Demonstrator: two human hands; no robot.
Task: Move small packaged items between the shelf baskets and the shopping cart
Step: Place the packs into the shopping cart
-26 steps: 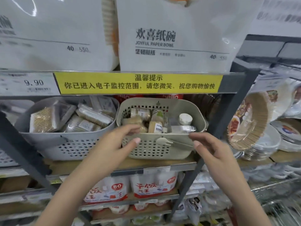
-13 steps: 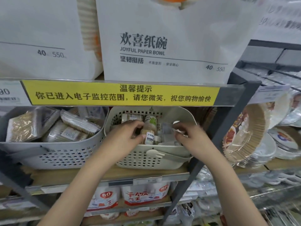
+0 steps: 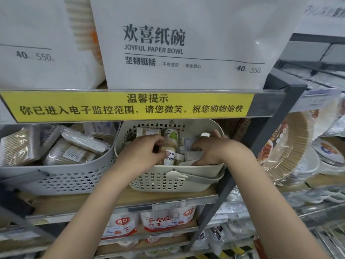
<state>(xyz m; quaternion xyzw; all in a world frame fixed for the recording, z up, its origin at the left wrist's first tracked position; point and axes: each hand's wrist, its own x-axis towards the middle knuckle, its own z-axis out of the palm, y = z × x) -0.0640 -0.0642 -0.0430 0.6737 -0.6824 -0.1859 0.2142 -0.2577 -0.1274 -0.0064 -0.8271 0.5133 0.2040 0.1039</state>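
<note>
A cream perforated basket (image 3: 168, 181) stands on the wooden shelf and holds several small toothpick bottles and packets. Both my hands are inside it. My left hand (image 3: 141, 156) grips a clear bamboo toothpick bottle (image 3: 169, 149) with a white label, fingers curled round its side. My right hand (image 3: 211, 149) is curled over small white packets (image 3: 193, 155) at the basket's right side; what its fingers hold is hidden. A grey basket (image 3: 61, 176) to the left holds packs of cotton swabs (image 3: 74, 153). No shopping cart is in view.
A yellow notice strip (image 3: 130, 106) on the upper shelf edge hangs just above the baskets. Large white paper-bowl bags (image 3: 186, 43) stand above it. A dark slanted upright (image 3: 248, 154) sits right of the cream basket, with stacked paper plates (image 3: 291, 146) beyond. Red-labelled bags (image 3: 164, 220) lie below.
Both hands moved from the basket's front rim deeper into the cream basket. The left hand closed on a toothpick bottle; the right hand went over the packets at the right.
</note>
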